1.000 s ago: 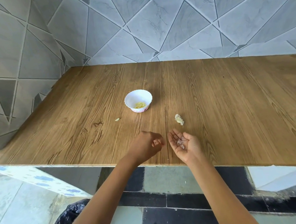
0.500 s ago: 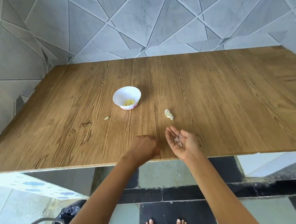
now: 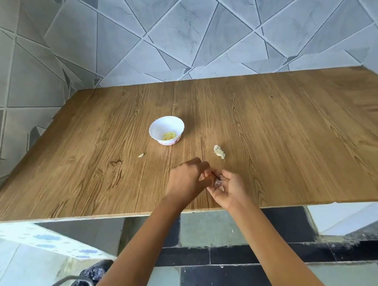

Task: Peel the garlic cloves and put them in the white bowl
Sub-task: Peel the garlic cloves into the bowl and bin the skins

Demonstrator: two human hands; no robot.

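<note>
Soft, even daylight, bright without glare. The bowl (image 3: 166, 127) throws only a faint shadow to its right on the table (image 3: 283, 141). Wide-angle distortion bows the table edges toward the frame corners. The left hand (image 3: 187, 180) and right hand (image 3: 228, 190), lower centre, look slightly blurred.

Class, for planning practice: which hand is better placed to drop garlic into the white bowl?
Left, probably: the left hand is nearer the small white bowl, fingers pinching at the pale garlic pieces cupped in the upturned right hand.
</note>
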